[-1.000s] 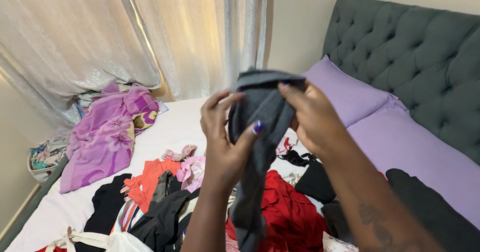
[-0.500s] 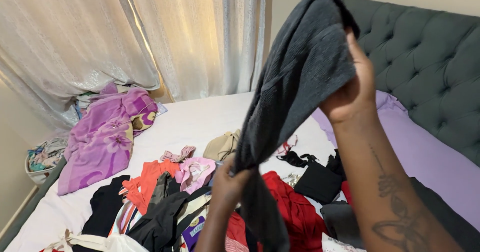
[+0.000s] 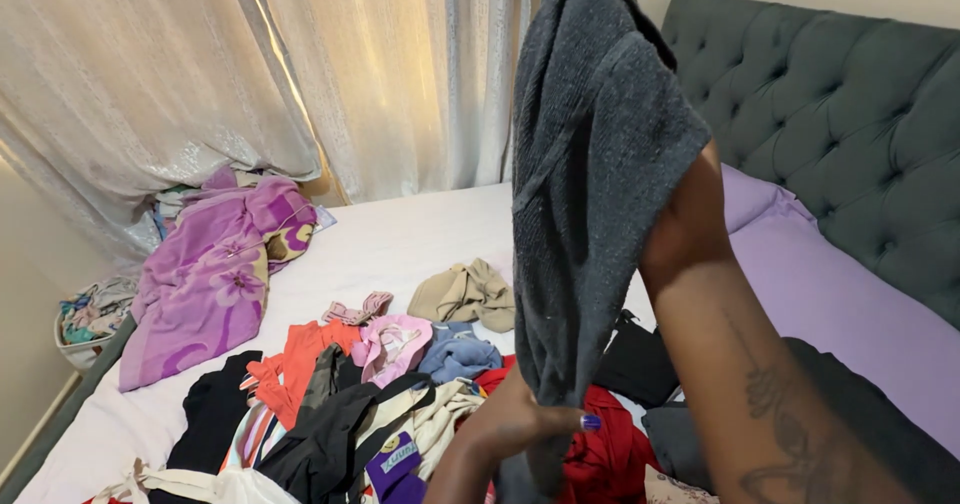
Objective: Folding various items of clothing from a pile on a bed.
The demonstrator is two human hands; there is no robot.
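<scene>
Right hand [image 3: 685, 229] up high, mostly hidden inside the grey knit garment [image 3: 590, 184], grip clenched on its upper part; cloth hangs down in front of the headboard [image 3: 850, 104]. Left hand [image 3: 520, 426] low, thumb & fingers pinching the bottom hem, so garment is stretched top to bottom btwn both hands, above the bed [image 3: 400, 239]. Under it: red cloth [image 3: 605, 444], blue piece [image 3: 460, 356], beige piece [image 3: 468, 292], pink & orange bits, black items. Purple flowered blanket [image 3: 205, 274] far left by the curtain [image 3: 300, 64]. Lilac pillow [image 3: 830, 294] at right
</scene>
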